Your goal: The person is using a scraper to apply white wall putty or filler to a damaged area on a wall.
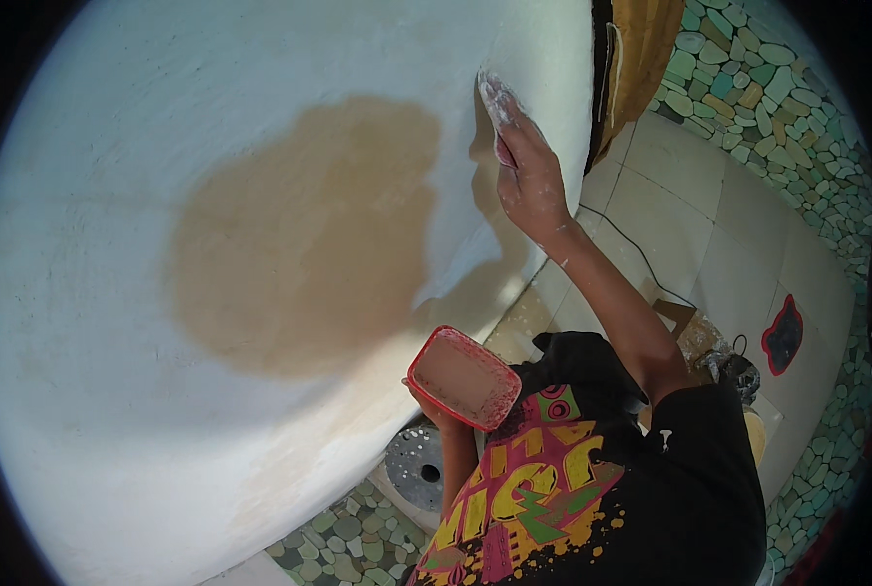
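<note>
My left hand (426,398) grips a red-rimmed rectangular container (463,377) of pinkish-grey liquid, held near my body. My right hand (526,166), smeared with white, is raised along the right part of a large white curved surface (84,293). Its fingers press together on something whitish and flat that I cannot clearly make out, against or just over that surface. A broad tan shadowed patch lies across the middle of the surface, left of my right hand.
Right of the surface are a brown panel (641,39), pale floor tiles (670,186) with a dark cable, pebble mosaic (778,98), a red-edged dark piece (782,334) and white-smeared dark gear (734,371). A speckled grey round object (406,459) sits below the container.
</note>
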A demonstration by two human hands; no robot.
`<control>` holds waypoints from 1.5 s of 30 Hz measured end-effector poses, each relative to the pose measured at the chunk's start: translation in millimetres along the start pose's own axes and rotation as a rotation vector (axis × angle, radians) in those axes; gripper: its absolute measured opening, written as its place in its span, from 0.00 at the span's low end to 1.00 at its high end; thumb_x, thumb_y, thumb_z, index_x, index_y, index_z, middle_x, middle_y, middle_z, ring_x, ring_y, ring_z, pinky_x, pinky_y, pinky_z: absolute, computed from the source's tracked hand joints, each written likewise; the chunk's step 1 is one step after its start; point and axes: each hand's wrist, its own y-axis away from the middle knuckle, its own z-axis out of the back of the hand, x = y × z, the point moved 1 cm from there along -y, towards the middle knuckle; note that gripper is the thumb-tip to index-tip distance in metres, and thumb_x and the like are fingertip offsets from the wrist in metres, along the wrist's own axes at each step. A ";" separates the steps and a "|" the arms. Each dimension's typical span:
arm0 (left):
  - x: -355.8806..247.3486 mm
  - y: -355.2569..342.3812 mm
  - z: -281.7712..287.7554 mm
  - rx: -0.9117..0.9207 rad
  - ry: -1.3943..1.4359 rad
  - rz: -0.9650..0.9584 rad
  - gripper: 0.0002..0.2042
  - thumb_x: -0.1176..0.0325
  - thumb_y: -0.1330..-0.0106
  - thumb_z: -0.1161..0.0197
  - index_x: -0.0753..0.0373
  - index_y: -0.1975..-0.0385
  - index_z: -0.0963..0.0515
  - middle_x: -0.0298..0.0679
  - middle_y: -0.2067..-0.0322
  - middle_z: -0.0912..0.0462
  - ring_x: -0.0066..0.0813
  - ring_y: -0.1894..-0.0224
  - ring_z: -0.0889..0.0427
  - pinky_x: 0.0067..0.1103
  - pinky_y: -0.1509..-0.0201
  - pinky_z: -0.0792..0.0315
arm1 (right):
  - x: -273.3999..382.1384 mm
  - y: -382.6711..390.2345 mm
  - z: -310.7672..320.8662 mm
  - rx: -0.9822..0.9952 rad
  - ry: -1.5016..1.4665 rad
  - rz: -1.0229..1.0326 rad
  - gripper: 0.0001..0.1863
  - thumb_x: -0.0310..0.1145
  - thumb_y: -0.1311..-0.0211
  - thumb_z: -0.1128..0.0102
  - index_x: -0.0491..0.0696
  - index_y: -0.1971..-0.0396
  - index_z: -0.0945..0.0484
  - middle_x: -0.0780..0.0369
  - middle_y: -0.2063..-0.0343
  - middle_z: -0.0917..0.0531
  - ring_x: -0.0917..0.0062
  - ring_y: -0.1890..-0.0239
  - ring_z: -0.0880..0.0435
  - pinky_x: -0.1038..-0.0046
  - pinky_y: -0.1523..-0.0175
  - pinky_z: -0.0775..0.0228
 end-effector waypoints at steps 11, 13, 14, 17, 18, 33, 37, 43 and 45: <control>-5.3 -9.4 -21.4 -0.004 -0.037 0.015 0.28 0.45 0.24 0.63 0.59 0.37 0.34 0.44 0.39 0.29 0.42 0.39 0.27 0.39 0.34 0.33 | 2.9 3.8 17.6 0.166 -0.037 -0.058 0.25 0.13 0.55 0.47 0.41 0.52 0.25 0.47 0.45 0.24 0.49 0.49 0.25 0.58 0.40 0.33; -6.6 -9.8 -29.3 -0.004 -0.028 0.038 0.28 0.45 0.24 0.63 0.59 0.37 0.34 0.44 0.39 0.29 0.42 0.39 0.27 0.38 0.34 0.33 | 10.8 -12.8 24.9 0.088 0.002 -0.077 0.24 0.14 0.55 0.47 0.41 0.53 0.25 0.47 0.46 0.23 0.49 0.50 0.25 0.57 0.39 0.34; -7.0 -10.2 -33.2 0.015 -0.033 0.059 0.28 0.44 0.24 0.63 0.59 0.37 0.34 0.44 0.39 0.29 0.42 0.39 0.27 0.38 0.34 0.33 | 14.1 -17.9 26.6 0.012 0.040 -0.095 0.24 0.14 0.55 0.47 0.42 0.53 0.24 0.47 0.48 0.22 0.49 0.50 0.25 0.57 0.39 0.35; -8.5 -12.2 -42.2 0.050 -0.024 0.104 0.29 0.43 0.24 0.64 0.59 0.37 0.35 0.43 0.39 0.28 0.42 0.39 0.27 0.38 0.34 0.33 | 9.8 -5.1 10.1 0.086 0.206 0.037 0.23 0.14 0.54 0.48 0.42 0.54 0.24 0.48 0.48 0.22 0.50 0.51 0.24 0.58 0.42 0.32; -7.2 -12.8 -43.0 0.040 -0.001 0.111 0.29 0.43 0.24 0.64 0.59 0.36 0.35 0.43 0.39 0.28 0.42 0.39 0.27 0.38 0.34 0.33 | 20.9 -3.3 12.8 0.051 0.160 0.056 0.21 0.15 0.53 0.47 0.42 0.56 0.23 0.49 0.50 0.21 0.50 0.53 0.23 0.57 0.45 0.31; -3.2 -11.6 -39.8 0.082 0.013 0.132 0.30 0.42 0.24 0.66 0.59 0.37 0.34 0.43 0.39 0.29 0.42 0.38 0.28 0.38 0.33 0.35 | 23.9 -7.8 30.9 0.016 -0.192 -0.254 0.20 0.16 0.47 0.52 0.37 0.52 0.24 0.48 0.56 0.17 0.61 0.54 0.19 0.69 0.47 0.29; -2.6 -15.2 -42.9 0.132 0.075 0.157 0.29 0.42 0.24 0.66 0.59 0.37 0.34 0.43 0.40 0.28 0.42 0.39 0.28 0.37 0.34 0.34 | 9.5 -36.6 34.7 -0.143 -0.018 -0.238 0.18 0.16 0.42 0.53 0.36 0.51 0.24 0.49 0.55 0.17 0.72 0.57 0.19 0.74 0.49 0.29; -2.2 -12.0 -50.5 0.040 -0.025 0.156 0.34 0.36 0.27 0.65 0.61 0.38 0.33 0.43 0.41 0.27 0.40 0.40 0.27 0.35 0.34 0.35 | 30.3 -7.7 19.6 0.110 0.069 -0.044 0.22 0.14 0.45 0.53 0.39 0.49 0.23 0.50 0.53 0.17 0.68 0.46 0.20 0.73 0.41 0.33; -1.3 -13.5 -47.1 0.093 -0.011 0.159 0.35 0.36 0.28 0.64 0.60 0.38 0.33 0.43 0.41 0.27 0.40 0.41 0.27 0.35 0.35 0.35 | 30.4 -4.0 25.9 0.055 -0.215 -0.166 0.21 0.15 0.43 0.54 0.38 0.49 0.23 0.49 0.54 0.17 0.67 0.47 0.19 0.74 0.42 0.32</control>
